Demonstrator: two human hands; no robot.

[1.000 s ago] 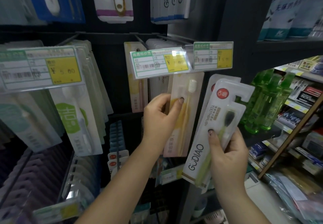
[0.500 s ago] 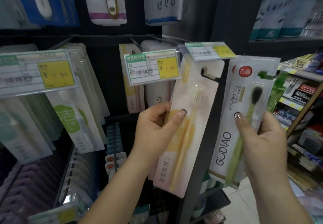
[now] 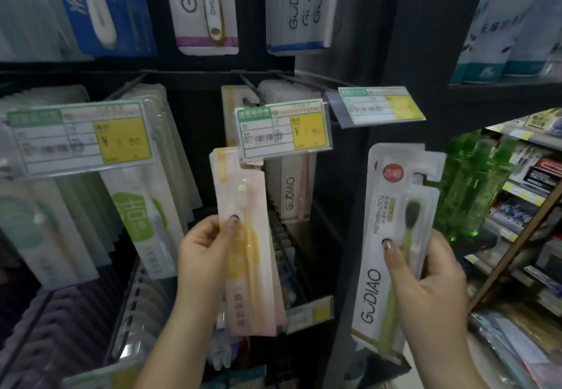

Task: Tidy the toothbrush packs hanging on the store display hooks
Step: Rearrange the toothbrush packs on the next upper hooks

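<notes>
Gripped in the left hand (image 3: 204, 255), thumb across its face and fingers curled behind, a yellow pack (image 3: 246, 236) is held upright with its top just under the middle price tag (image 3: 282, 128); more than one pack may be stacked in that grip, though this cannot be told for certain. A green pack (image 3: 395, 230) is pinched the same way by the right hand (image 3: 431, 285), off any hook, beside the dark upright of the rack. Above and behind the left thumb, a hook (image 3: 252, 90) carries a row of packs (image 3: 292, 194).

A miss is judged possible: the tag hangs over the hook's tip, so a pack's slot could catch the tag instead. With both hands full, a pack could also slip from either grip.

"GÜDIAO" and "TOOTHBRUSH" are read on the green pack, "GÜDIAO" again on the hung row. Prices appear as ¥7.60 on the middle tag and ¥5.60 on the left tag (image 3: 82, 136); the right tag (image 3: 381, 104) is too blurred.
</notes>
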